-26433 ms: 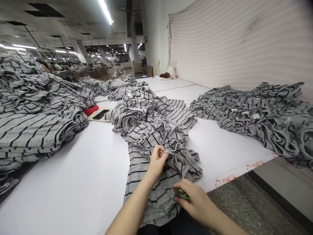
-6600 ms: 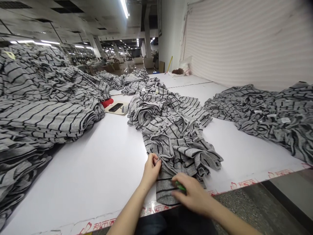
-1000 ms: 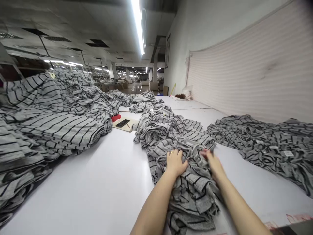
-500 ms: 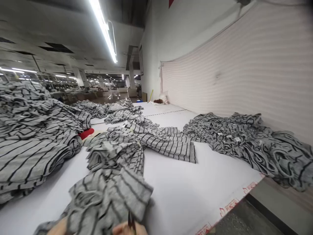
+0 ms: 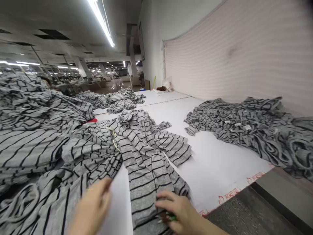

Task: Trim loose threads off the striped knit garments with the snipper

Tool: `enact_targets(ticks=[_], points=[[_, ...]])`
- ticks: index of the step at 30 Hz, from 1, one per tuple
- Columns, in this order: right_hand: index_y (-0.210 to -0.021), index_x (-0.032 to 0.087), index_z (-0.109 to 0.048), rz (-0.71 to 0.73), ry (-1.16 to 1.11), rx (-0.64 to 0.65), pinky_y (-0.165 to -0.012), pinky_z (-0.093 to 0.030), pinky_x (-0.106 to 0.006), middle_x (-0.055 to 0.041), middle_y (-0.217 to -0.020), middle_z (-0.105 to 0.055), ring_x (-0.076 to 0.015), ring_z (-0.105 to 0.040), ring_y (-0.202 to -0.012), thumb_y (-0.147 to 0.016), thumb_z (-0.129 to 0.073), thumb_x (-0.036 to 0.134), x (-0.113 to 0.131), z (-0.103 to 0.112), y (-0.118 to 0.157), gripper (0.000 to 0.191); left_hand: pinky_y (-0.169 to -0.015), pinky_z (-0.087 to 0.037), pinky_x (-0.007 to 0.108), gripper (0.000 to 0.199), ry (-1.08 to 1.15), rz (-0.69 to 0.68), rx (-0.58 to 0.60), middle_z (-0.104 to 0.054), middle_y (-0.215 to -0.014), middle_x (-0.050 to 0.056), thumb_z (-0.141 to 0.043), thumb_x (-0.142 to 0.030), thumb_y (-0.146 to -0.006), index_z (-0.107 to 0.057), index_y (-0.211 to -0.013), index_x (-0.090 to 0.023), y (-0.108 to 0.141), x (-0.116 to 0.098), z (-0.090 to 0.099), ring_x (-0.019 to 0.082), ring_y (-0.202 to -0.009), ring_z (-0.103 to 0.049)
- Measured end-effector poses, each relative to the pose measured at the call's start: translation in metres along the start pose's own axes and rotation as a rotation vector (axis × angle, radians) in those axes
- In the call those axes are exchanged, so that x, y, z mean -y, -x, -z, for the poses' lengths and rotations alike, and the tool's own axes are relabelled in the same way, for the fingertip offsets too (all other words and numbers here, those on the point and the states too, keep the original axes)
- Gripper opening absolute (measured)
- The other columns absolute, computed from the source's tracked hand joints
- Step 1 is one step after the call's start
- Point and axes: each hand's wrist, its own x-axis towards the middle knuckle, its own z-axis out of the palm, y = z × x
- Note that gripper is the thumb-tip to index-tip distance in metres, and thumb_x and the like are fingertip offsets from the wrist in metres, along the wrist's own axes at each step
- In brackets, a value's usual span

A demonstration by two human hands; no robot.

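Observation:
My right hand (image 5: 179, 210) holds small thread snips (image 5: 171, 216), partly hidden under the palm, with a bit of green and a pale metal tip showing. Its thumb and index finger reach over a grey garment with black stripes (image 5: 144, 176) spread on the white table. To the left, my left hand (image 5: 94, 205) is blurred beside another striped garment (image 5: 66, 195); whether it grips any cloth cannot be made out. A pale yellow tie (image 5: 113, 138) runs around bunched striped cloth beyond my hands.
A high heap of striped garments (image 5: 36, 114) fills the left side. Another pile (image 5: 239, 127) lies along the right, by a pinkish hanging sheet (image 5: 232, 62). Smaller piles (image 5: 117, 99) sit farther back on the white table (image 5: 207, 163). Something red (image 5: 91, 120) peeks out at the left heap.
The garment piece bunched up near me is now at the left. A striped garment has come nearer and lies spread beneath my right hand. Both hands have come further into view.

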Motion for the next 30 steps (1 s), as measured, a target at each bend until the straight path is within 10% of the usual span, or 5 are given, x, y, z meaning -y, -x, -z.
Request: enact_targets(ticks=[3, 7, 11, 20, 30], points=[[-0.109, 0.027, -0.064, -0.08, 0.114, 0.013, -0.075, -0.05, -0.03, -0.0042, -0.11, -0.063, -0.0213, -0.064, -0.088, -0.069, -0.056, 0.008, -0.003, -0.018, -0.006, 0.045, -0.072, -0.048, 0.033, 0.011, 0.108, 0.023, 0.446, -0.066, -0.077, 0.003, -0.05, -0.031, -0.078, -0.057, -0.076, -0.024, 0.033, -0.025, -0.04, 0.022, -0.076, -0.063], [-0.092, 0.023, -0.064, -0.183, -0.019, -0.063, -0.074, -0.047, -0.027, -0.0018, -0.089, -0.066, -0.0187, -0.062, -0.084, -0.079, -0.052, 0.009, -0.01, 0.004, -0.009, 0.022, -0.078, -0.044, 0.037, 0.029, 0.19, 0.248, 0.231, -0.062, -0.088, 0.005, -0.052, -0.051, -0.08, -0.053, -0.087, -0.023, 0.073, -0.028, -0.068, 0.026, -0.085, -0.06], [-0.099, 0.024, -0.063, -0.159, -0.146, -0.132, -0.082, -0.047, -0.03, -0.0047, -0.1, -0.065, -0.0205, -0.061, -0.093, -0.087, -0.051, 0.017, 0.008, 0.024, -0.014, 0.018, -0.071, -0.044, 0.032, 0.032, 0.384, 0.334, 0.28, -0.056, -0.075, -0.001, -0.056, -0.053, -0.078, -0.052, -0.089, -0.023, 0.093, -0.021, -0.075, 0.022, -0.072, -0.057], [-0.08, 0.021, -0.065, -0.19, 0.018, 0.048, -0.07, -0.046, -0.028, -0.002, -0.081, -0.063, -0.0196, -0.061, -0.077, -0.08, -0.053, 0.01, 0.018, -0.025, -0.044, 0.016, -0.065, -0.041, 0.027, 0.025, 0.702, 0.478, 0.119, -0.056, -0.079, -0.001, -0.065, -0.031, -0.074, -0.049, -0.092, -0.023, 0.095, -0.037, -0.096, 0.017, -0.066, -0.052], [-0.091, 0.023, -0.055, -0.137, -0.006, -0.222, -0.065, -0.044, -0.027, -0.0017, -0.084, -0.06, -0.0184, -0.057, -0.074, -0.087, -0.044, 0.018, 0.018, 0.017, -0.035, 0.012, -0.082, -0.04, 0.035, 0.021, 0.714, 0.202, -0.093, -0.059, -0.088, 0.006, -0.058, -0.01, -0.076, -0.056, -0.091, -0.025, 0.08, -0.064, -0.106, 0.025, -0.086, -0.055]])
